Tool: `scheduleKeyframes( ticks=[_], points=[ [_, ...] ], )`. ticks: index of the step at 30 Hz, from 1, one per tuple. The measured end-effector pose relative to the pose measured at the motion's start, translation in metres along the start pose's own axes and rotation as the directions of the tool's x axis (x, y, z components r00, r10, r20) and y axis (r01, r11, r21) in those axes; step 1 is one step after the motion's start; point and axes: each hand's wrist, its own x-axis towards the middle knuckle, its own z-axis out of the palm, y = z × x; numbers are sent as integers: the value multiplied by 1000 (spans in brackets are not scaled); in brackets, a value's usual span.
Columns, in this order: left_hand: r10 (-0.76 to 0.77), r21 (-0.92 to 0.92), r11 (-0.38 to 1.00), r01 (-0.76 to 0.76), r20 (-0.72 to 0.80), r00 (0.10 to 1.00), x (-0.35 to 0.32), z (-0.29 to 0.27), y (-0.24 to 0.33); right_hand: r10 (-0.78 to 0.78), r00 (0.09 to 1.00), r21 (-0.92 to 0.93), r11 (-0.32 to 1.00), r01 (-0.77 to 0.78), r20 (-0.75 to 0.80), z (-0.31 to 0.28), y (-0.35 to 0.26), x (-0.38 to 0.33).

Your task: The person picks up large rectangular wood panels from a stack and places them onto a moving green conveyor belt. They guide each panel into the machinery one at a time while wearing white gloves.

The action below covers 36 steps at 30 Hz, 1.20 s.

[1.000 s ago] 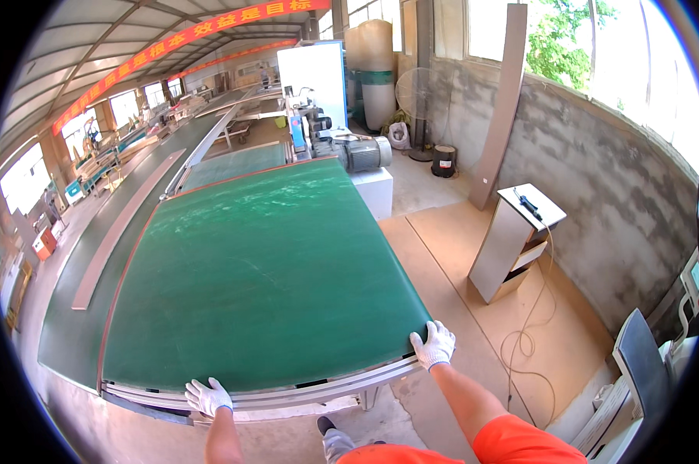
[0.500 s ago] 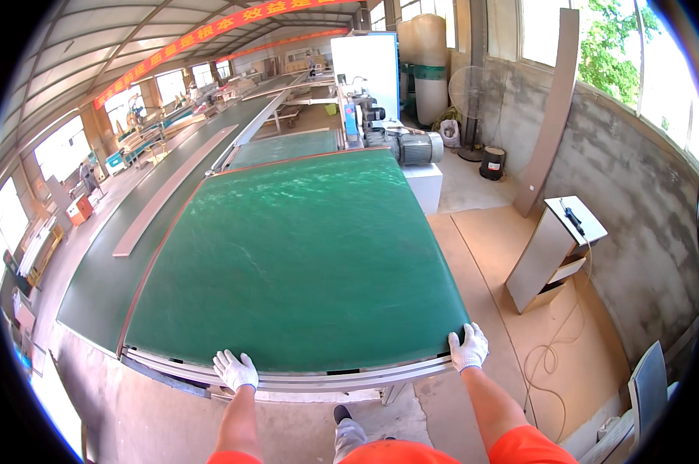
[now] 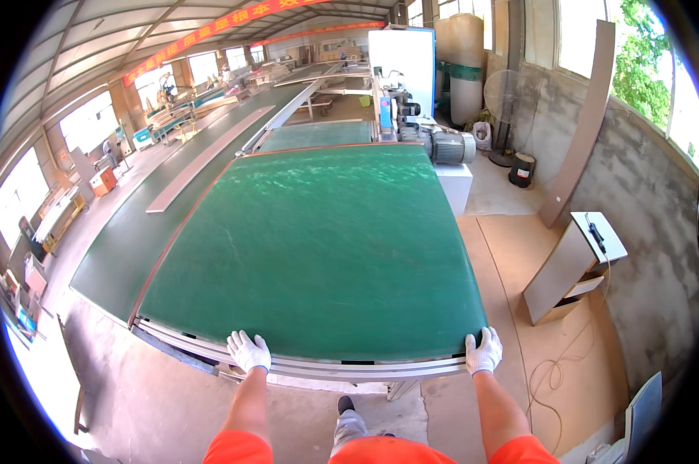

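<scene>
A wide green conveyor belt (image 3: pixel 326 255) stretches away in front of me, its surface bare and slightly scuffed. Along its near end runs a metal rail (image 3: pixel 365 370). My left hand (image 3: pixel 250 351), in a white knit glove, rests on that rail and the belt's edge with its fingers spread. At the belt's near right corner lies my right hand (image 3: pixel 484 352), gloved the same way, fingers apart over the edge. Neither hand holds anything.
A long board (image 3: pixel 210 158) lies on the darker belt (image 3: pixel 117 263) at left. Beyond the green belt stands a motor (image 3: pixel 451 147). At right are a small cabinet (image 3: pixel 558 271) with a handheld tool (image 3: pixel 596 237) on top, a trailing cord (image 3: pixel 554 377) and a leaning plank (image 3: pixel 589 116).
My view has shifted a little, so the scene sits farther right in the picture. Both hands stay on the belt's near end.
</scene>
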Motion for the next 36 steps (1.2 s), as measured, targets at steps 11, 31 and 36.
scheduleKeyframes(
  ticks=[11, 31, 36],
  points=[
    [-11, 0, 1000, 11, 21, 1000, 0, -2, 2, -28, 1000, -6, 1000, 28, -2, 5, 5, 1],
    [-4, -6, 1000, 4, -13, 1000, 2, 5, -2, -16, 1000, -32, 999, 17, 11, 2, 3, -1],
    [-6, -11, 1000, 6, -6, 1000, 1, 3, -3, -31, 1000, -28, 999, 31, 0, 4, 5, 0]
  ],
)
